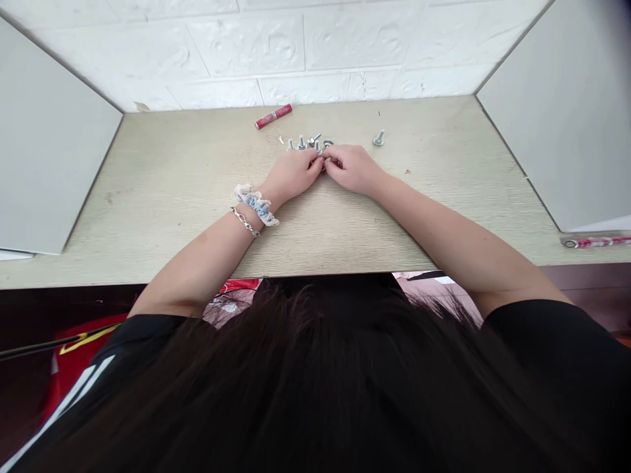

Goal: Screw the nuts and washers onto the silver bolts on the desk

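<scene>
My left hand [298, 174] and my right hand [352, 169] meet at the middle of the wooden tabletop [315, 230], fingertips almost touching. Both are closed in a pinch, and whatever sits between the fingers is mostly hidden. Just behind them stands a group of silver bolts with wide washers: one bolt [301, 142] is upright behind my left hand, another bolt [314, 140] lies tilted. An upright bolt [318, 148] shows right at the fingertips. Partly covered by my right hand is a round metal piece [328, 143]. Farther right, a single bolt [378, 138] stands on its head.
A red tube [273, 116] lies near the white brick-pattern wall [345, 46]. Grey panels stand at the left [49, 144] and right [566, 118]. Another red tube-like item [601, 242] rests at the right front edge. Small specks dot the tabletop.
</scene>
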`<move>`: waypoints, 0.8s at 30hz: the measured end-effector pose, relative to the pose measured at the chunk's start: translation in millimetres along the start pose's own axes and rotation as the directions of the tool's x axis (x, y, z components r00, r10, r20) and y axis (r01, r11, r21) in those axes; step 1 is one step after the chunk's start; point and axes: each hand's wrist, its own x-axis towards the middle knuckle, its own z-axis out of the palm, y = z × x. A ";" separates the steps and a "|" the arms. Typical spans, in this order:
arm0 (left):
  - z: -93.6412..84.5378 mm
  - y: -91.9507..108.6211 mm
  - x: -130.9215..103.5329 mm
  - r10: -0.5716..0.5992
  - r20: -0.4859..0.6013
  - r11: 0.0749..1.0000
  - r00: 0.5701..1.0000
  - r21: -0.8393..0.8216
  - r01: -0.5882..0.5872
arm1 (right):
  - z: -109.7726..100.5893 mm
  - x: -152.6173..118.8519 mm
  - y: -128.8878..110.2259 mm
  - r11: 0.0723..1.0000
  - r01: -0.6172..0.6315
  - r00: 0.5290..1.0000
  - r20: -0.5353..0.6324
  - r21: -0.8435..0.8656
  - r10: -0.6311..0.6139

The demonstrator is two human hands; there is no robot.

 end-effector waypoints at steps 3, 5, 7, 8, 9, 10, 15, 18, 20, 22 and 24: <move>0.2 -0.3 0.0 0.001 0.005 1.000 1.000 -0.004 -0.001 | 0.0 0.0 -0.3 1.000 -0.008 1.000 0.002 0.001 0.008; 0.2 -0.4 -0.1 0.006 0.008 1.000 1.000 0.003 -0.006 | -0.2 0.1 -0.6 1.000 -0.021 1.000 0.002 -0.005 0.021; 0.1 -0.5 -0.2 0.011 0.010 1.000 1.000 0.009 -0.011 | -0.4 0.3 -0.6 1.000 -0.023 1.000 0.006 -0.010 0.023; 0.1 -0.5 -0.1 0.012 0.011 1.000 1.000 0.009 -0.012 | -0.5 0.3 -0.3 1.000 -0.019 1.000 0.008 -0.011 0.019; 0.0 -0.6 -0.1 0.012 0.013 1.000 1.000 0.008 -0.012 | -0.5 0.4 0.1 1.000 -0.012 1.000 0.011 -0.009 0.013; -0.1 -0.6 0.0 0.012 0.015 1.000 1.000 0.007 -0.012 | -0.5 0.5 0.6 1.000 -0.004 1.000 0.013 -0.007 0.004; -0.6 -0.3 0.1 0.012 0.025 1.000 1.000 0.006 -0.012 | -0.1 0.4 1.9 1.000 0.008 1.000 0.013 -0.007 -0.008; -0.7 -0.2 -0.1 0.016 0.022 1.000 1.000 0.011 -0.016 | -0.5 0.2 0.3 1.000 -0.016 1.000 0.014 -0.014 0.016; -0.8 -0.1 -0.3 0.017 0.025 1.000 1.000 0.010 -0.017 | -1.1 0.1 -1.0 0.999 -0.029 0.999 0.020 -0.016 0.030; -1.0 0.0 -0.5 0.017 0.028 1.000 0.999 0.003 -0.017 | -1.5 0.0 -1.5 0.999 -0.033 0.999 0.027 -0.012 0.034; -1.1 0.1 -0.7 0.015 0.028 1.000 0.999 -0.005 -0.015 | -1.6 0.0 -1.0 0.999 -0.031 0.999 0.031 -0.007 0.031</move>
